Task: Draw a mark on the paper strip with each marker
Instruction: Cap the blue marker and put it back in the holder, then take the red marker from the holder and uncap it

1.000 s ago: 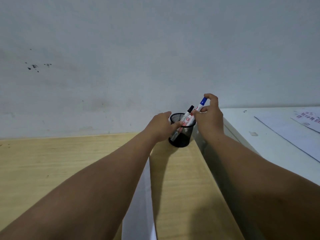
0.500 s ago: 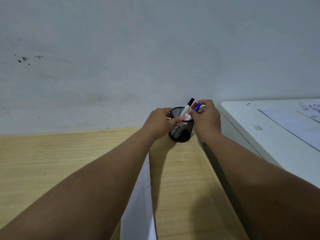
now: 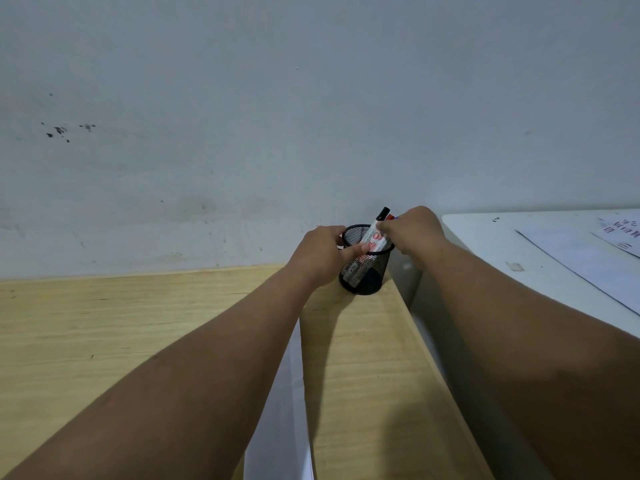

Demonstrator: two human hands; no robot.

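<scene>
A black mesh pen cup [image 3: 363,277] stands at the far right corner of the wooden desk [image 3: 104,327]. My left hand [image 3: 320,254] grips its rim and side. A black-capped marker [image 3: 375,230] leans out of the cup. My right hand [image 3: 412,233] sits over the cup's right rim with its fingers closed on markers; only red and blue cap tips [image 3: 392,217] peek out behind it. A white paper strip [image 3: 287,410] lies on the desk between my forearms, partly hidden by the left arm.
A grey wall rises directly behind the cup. A white table [image 3: 485,244] adjoins on the right, separated by a narrow gap, with paper sheets [image 3: 581,261] on it.
My right hand has pushed the blue-capped marker down into the cup; a second ago it stuck up high, now only its tip shows. My left hand stayed on the cup.
</scene>
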